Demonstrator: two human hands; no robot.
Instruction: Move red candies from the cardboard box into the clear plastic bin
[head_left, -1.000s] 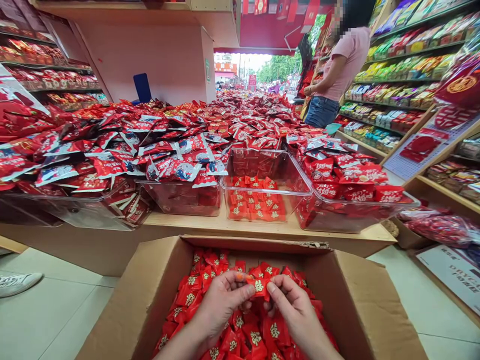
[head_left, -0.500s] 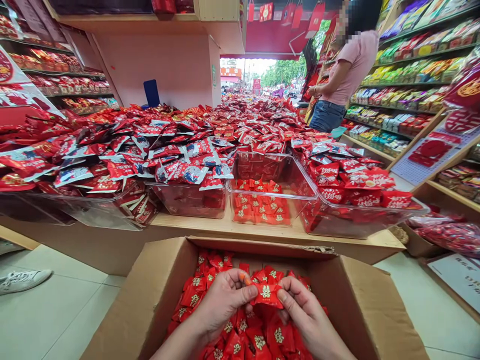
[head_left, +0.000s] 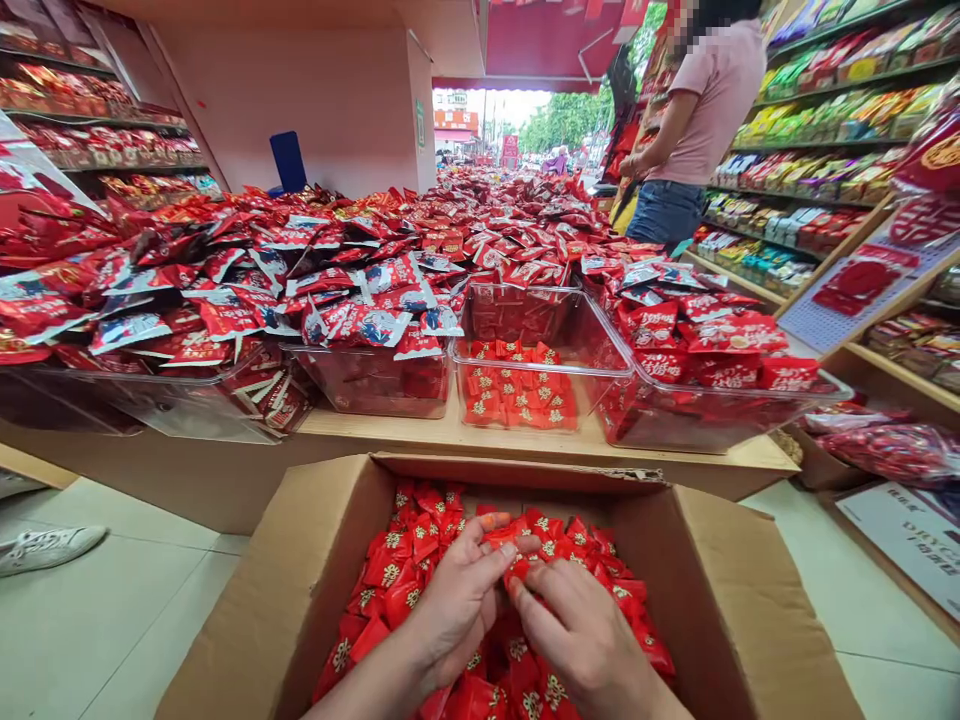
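Over the open cardboard box (head_left: 757,590) my two hands meet, their fingertips close together. My left hand (head_left: 469,595) is closed, thumb and fingers pinching a small red candy packet (head_left: 516,573). Something orange covers the tip of one of its fingers. My right hand (head_left: 581,625) is also closed on that packet, its fingers curled over and hiding most of it. Below and around both hands, many red packets (head_left: 390,575) with gold characters fill the box loosely.
Behind the box, a clear plastic bin (head_left: 544,365) holds neat rows of the same red packets. Neighbouring bins overflow with red snack bags (head_left: 375,325). A person in a pink shirt (head_left: 716,100) stands at the back right. A white shoe (head_left: 52,548) shows at the left.
My right hand has turned and its fingers have curled over the packet, whose printed front was visible before and is now mostly covered. The view has tilted down slightly.
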